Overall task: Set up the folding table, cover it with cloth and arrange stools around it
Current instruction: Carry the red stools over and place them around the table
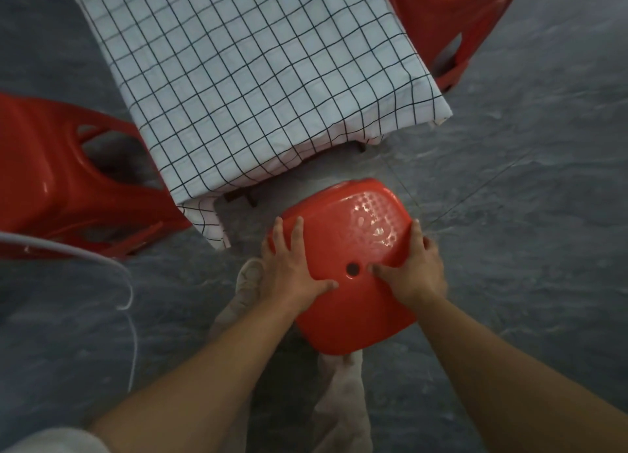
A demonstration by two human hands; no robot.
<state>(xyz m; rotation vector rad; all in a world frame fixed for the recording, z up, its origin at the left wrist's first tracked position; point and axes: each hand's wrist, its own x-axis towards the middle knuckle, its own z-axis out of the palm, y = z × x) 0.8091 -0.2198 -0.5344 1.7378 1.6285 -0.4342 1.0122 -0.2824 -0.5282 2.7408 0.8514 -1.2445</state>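
Observation:
A low table [238, 196] stands ahead under a white cloth [258, 79] with a dark grid pattern; only its dark legs show below the hem. Just in front of the table's near edge is a red plastic stool [343, 249], seen from above, with a small hole in its seat. My left hand [292, 266] lies on the seat's left side, fingers straight and thumb spread on top. My right hand [416, 269] holds the right rim, thumb on the seat near the hole and fingers bent over the edge.
A second red stool [51, 181] stands at the table's left side and a third red stool [458, 21] at its far right corner. A white cable [102, 259] loops over the grey floor on the left. My pale shoe [248, 282] is beside the held stool.

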